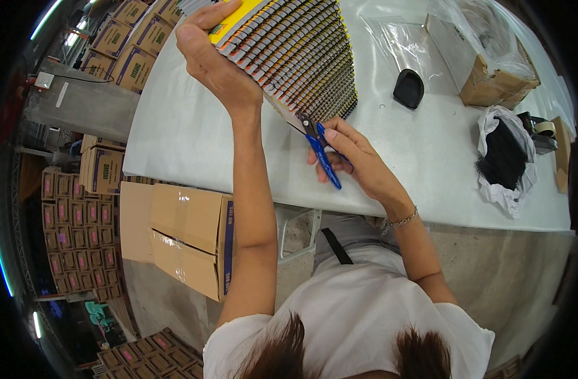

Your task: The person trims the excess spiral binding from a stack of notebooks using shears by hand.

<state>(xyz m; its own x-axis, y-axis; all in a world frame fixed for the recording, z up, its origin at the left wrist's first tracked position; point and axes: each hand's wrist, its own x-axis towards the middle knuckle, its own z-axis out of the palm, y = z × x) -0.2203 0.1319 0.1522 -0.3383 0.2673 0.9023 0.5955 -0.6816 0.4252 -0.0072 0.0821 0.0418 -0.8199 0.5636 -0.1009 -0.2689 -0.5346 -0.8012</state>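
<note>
My left hand (214, 55) grips the left edge of a tall stack of spiral-bound notebooks (297, 52) with black wire bindings and a yellow cover on top, tilting it up off the white table (175, 126). My right hand (355, 158) holds blue-handled cutters (319, 151), whose tips touch the lower corner of the stack's binding.
On the table lie a black oval object (408, 88), a clear plastic bag (399, 41), an open cardboard box with a plastic liner (485, 60), a white bag of black wire bindings (505, 158) and a tape dispenser (538, 131). Cardboard boxes (191, 237) stand below the table's left.
</note>
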